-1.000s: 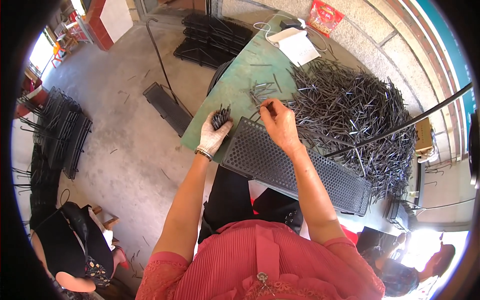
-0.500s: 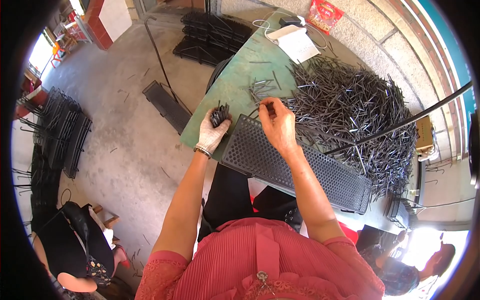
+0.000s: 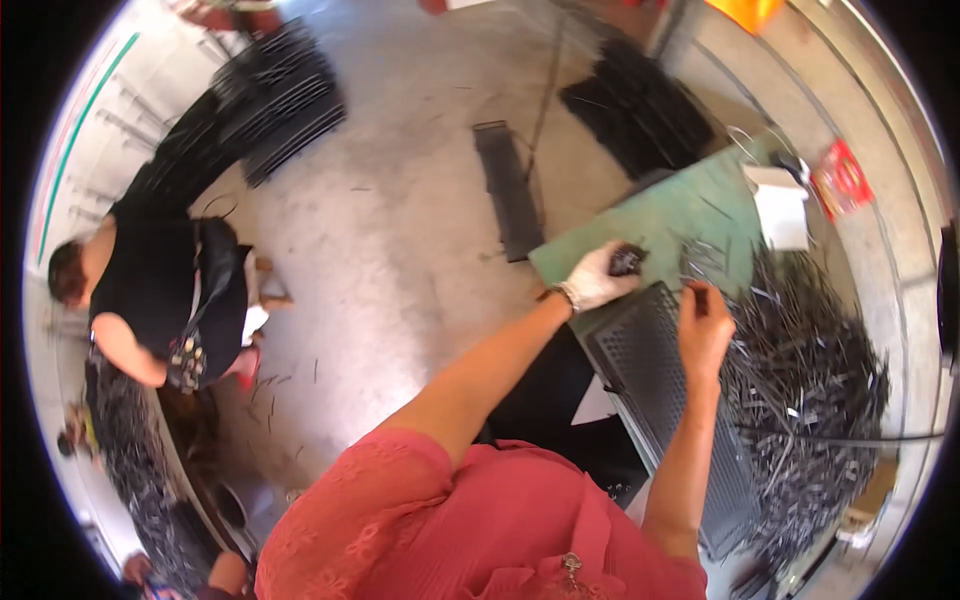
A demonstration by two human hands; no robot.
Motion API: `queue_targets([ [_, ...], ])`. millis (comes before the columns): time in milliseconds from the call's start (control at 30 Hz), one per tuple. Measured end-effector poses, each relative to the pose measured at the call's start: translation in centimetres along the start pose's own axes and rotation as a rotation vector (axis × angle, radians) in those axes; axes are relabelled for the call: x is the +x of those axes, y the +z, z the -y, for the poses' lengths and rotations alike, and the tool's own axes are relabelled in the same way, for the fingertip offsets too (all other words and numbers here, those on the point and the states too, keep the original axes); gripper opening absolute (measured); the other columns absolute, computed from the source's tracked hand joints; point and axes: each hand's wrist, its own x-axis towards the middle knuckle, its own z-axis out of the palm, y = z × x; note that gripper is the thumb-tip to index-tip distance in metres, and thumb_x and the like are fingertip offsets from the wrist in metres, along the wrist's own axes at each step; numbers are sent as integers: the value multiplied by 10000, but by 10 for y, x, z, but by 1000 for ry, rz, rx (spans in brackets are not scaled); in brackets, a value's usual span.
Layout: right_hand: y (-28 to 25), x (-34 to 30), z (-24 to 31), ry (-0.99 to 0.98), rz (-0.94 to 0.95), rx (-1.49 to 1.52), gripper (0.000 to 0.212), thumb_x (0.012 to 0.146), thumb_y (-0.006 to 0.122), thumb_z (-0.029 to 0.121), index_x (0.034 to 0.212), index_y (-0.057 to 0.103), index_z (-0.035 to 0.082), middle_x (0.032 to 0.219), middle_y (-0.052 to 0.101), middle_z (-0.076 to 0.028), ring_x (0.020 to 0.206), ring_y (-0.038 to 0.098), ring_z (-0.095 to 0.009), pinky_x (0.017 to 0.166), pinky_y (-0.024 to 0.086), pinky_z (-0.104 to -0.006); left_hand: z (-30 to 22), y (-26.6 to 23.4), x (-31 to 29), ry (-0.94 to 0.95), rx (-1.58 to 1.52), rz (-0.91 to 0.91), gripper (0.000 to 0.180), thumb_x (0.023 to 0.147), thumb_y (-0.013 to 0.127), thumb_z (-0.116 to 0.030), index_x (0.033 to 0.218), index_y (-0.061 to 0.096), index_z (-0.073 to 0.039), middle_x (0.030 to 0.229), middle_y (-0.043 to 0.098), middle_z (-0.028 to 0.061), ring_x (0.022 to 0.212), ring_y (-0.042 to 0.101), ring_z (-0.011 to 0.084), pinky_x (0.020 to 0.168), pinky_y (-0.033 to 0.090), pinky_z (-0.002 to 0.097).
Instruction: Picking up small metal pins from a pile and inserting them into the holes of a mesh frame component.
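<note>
My left hand [image 3: 597, 281], in a white glove, is closed around a bundle of short black strips [image 3: 627, 260] over the green table's near corner. My bare right hand [image 3: 706, 325] is held over the far side of a long black perforated panel [image 3: 640, 335], thumb and fingertips pinched together. Motion blur hides whether a strip is between them. A few loose strips [image 3: 705, 258] lie just beyond those fingertips. To the right of the panel spreads a large heap of the same black strips [image 3: 815, 390].
The green table [image 3: 610, 220] carries a white paper [image 3: 778, 208] and a red packet [image 3: 842, 180] lies beyond it. Black racks [image 3: 640, 105] and a narrow panel [image 3: 508, 190] are on the floor. At left, a person in black [image 3: 165, 300] is near stacked racks [image 3: 285, 100].
The whole view has swung left, so the table and both hands appear farther right and the person at left shows more fully. My left hand keeps the bundle; my right hand stays pinched.
</note>
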Motion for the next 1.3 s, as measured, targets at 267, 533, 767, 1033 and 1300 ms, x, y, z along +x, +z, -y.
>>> queue_targets([
  [267,7,4,10,-7,100,4,114,887,619,62,933,645,-40,750,654,-124,623,627,-185,588,497,-313,8,-3,3,-47,-34,-6,505,756,728,-117,1197,513,-2,991,658,89,912,626,148,857,512,296],
  [533,5,4,16,-54,130,-42,115,893,613,62,921,640,-46,745,645,-132,609,618,-198,574,483,-321,8,-3,2,-25,-39,5,451,775,680,-91,1186,516,-3,976,680,87,917,649,161,856,512,294],
  [767,2,1,19,-20,114,-56,107,875,634,67,880,630,-40,714,633,-139,600,623,-219,576,487,-332,10,4,3,-38,-8,6,485,761,719,-142,1192,537,-10,996,664,93,917,626,155,864,504,297],
  [1033,11,5,16,-1,43,-7,137,827,681,118,779,614,10,712,625,-171,625,621,-340,572,480,-401,3,-9,0,-28,-93,-16,468,785,762,-144,1179,549,-8,961,634,55,830,594,148,786,515,300],
  [1300,-1,5,5,89,96,51,160,810,702,111,804,622,-27,718,631,-160,619,622,-300,587,488,-364,-3,5,6,-129,-129,42,486,820,728,-105,1225,495,28,1058,674,95,948,638,153,869,511,294],
])
